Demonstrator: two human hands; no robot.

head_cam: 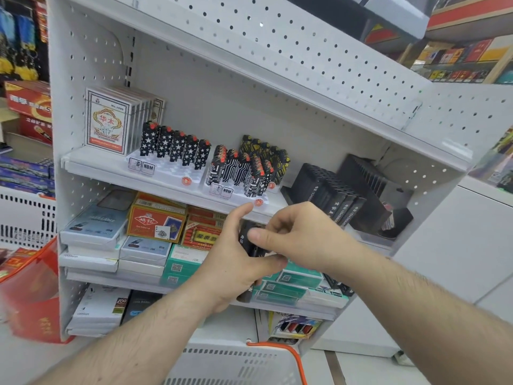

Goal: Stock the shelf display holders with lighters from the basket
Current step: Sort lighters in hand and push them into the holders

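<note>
Two hands work a bundle of black lighters before a white pegboard shelf.

The left hand (pixel 233 262) has its grip curled round the glossy black lighters (pixel 251 240) just below the shelf's (pixel 116 173) front edge; the right hand (pixel 294 234) pinches their top. On the shelf stand white moulded display holders (pixel 177 173) of star-printed lighters (pixel 175 145). A white slotted plastic basket (pixel 236 365), orange-handled, sits below.

The black lighters (pixel 251 240) are mostly covered by the left hand (pixel 236 262) and right hand (pixel 294 240), so their count cannot be told. The white basket (pixel 236 365) is cut off by the bottom edge, its contents out of view. The red bag (pixel 30 295) at the left is blurred
</note>
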